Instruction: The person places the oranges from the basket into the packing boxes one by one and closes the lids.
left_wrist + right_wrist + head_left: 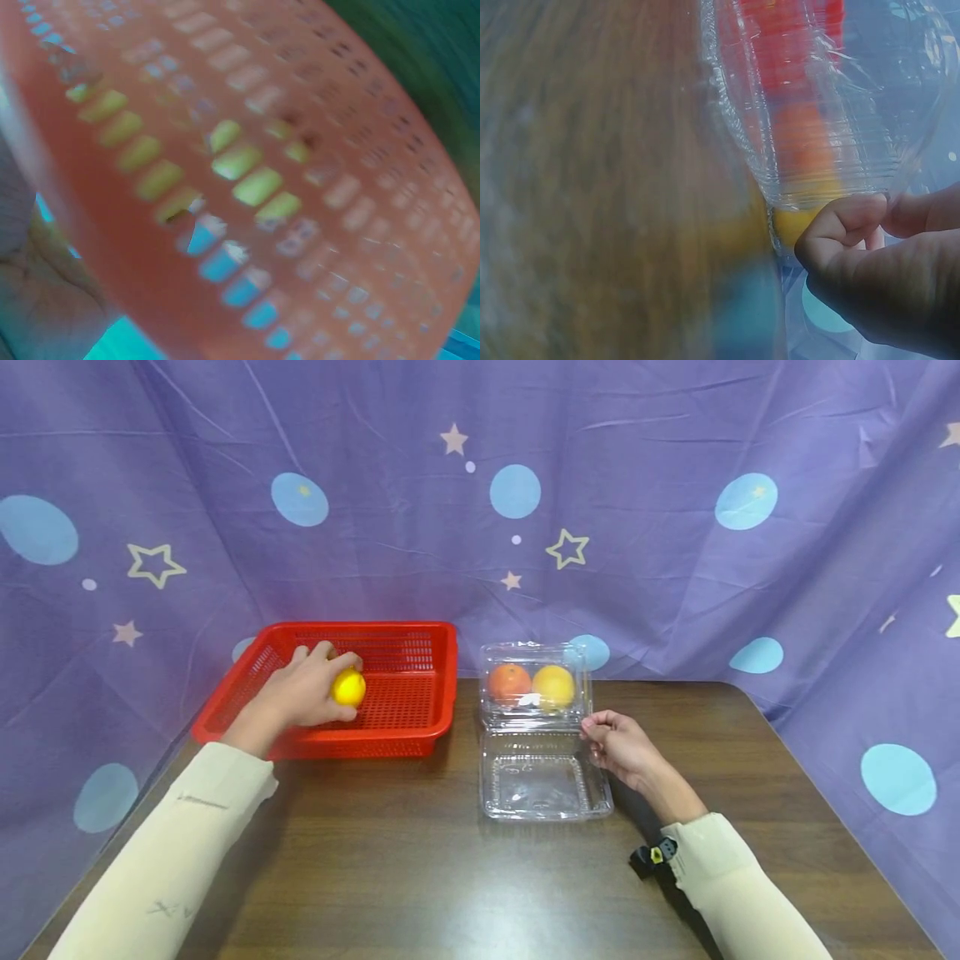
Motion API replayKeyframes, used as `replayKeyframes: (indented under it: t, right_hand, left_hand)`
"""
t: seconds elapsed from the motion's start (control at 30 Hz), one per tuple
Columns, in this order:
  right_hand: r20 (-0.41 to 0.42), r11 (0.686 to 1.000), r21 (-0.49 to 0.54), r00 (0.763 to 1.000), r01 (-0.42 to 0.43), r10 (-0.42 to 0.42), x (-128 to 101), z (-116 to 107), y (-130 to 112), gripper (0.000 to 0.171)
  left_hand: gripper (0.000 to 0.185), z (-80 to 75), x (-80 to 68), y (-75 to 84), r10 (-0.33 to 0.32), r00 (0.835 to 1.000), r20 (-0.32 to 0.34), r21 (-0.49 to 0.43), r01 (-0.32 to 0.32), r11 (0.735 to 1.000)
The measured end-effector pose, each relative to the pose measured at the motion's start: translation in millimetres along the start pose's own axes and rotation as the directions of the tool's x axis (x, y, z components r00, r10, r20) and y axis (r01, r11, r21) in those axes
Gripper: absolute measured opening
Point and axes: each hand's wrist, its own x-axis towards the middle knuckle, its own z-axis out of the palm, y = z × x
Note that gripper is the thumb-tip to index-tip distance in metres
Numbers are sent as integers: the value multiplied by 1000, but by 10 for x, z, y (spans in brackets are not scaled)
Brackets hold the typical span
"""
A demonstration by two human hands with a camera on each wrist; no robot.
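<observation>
My left hand [330, 683] reaches into a red mesh basket [420, 635] and grips a yellow fruit [349, 687] just above the basket floor. In the left wrist view the basket wall [315, 97] fills the frame, blurred, with the yellow fruit [255, 184] showing through its holes. A clear plastic clamshell container [540, 781] lies open on the table. Its far half holds an orange fruit [509, 682] and a yellow-orange fruit [553, 685]. My right hand [594, 728] pinches the container's right rim with curled fingers [840, 225] against the clear plastic [817, 112].
A dark wooden table [420, 877] carries everything; the basket overhangs its back left corner. A purple cloth with stars and blue dots [660, 568] hangs behind and along both sides. A small black device [651, 856] sits at my right wrist.
</observation>
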Motion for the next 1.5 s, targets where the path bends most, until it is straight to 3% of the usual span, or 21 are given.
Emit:
replayKeyframes:
  t: [0.47, 0.7, 1.1, 1.33, 1.5]
  right_hand:
    - [-18, 1000, -18, 1000, 9, -9, -36, 19, 0, 8]
    - [-23, 1000, -29, 1000, 11, -11, -43, 37, -2, 8]
    - [-31, 999, -27, 999, 20, -21, -40, 37, 12, 10]
    - [-46, 999, -41, 999, 24, -26, -47, 23, -3, 13]
    - [-37, 998, -55, 999, 27, -29, -43, 22, -20, 14]
  left_hand:
    - [69, -237, -29, 722, 81, 985, -150, 5, -81, 997]
    - [65, -258, -63, 1056, 187, 962, -197, 22, -186, 982]
    - [64, -133, -74, 1586, 336, 922, -190, 60, -331, 942]
    - [67, 40, -58, 1839, 445, 874, -193, 109, -432, 895]
    - [63, 172, -62, 2014, 479, 863, -163, 110, -466, 878]
